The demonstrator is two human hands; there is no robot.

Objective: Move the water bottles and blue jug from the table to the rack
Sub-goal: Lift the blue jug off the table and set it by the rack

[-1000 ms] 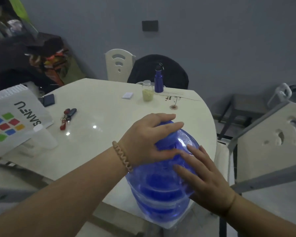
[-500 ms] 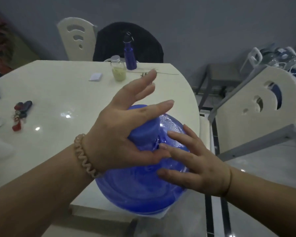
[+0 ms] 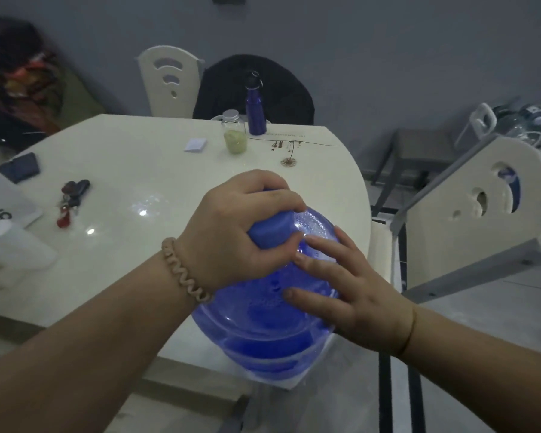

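A large translucent blue jug (image 3: 263, 332) stands at the near right corner of the white table (image 3: 144, 182). My left hand (image 3: 231, 232) is wrapped around its blue capped neck (image 3: 272, 229). My right hand (image 3: 347, 289) lies flat on the jug's shoulder with fingers spread. A dark blue metal water bottle (image 3: 255, 109) stands upright at the table's far edge. At the far right a grey rack (image 3: 419, 148) stands by the wall, with clear water containers (image 3: 525, 123) beside it.
On the table lie a small jar of green stuff (image 3: 234, 132), a white note pad (image 3: 196, 144), keys (image 3: 71, 198), a dark wallet (image 3: 19, 167) and a white box (image 3: 0, 195). White chairs stand behind the table (image 3: 169, 79) and close at right (image 3: 472, 207).
My left hand, open over the cap half a second ago, has closed around the jug's neck. My right hand has stayed on the jug's shoulder. The view has shifted.
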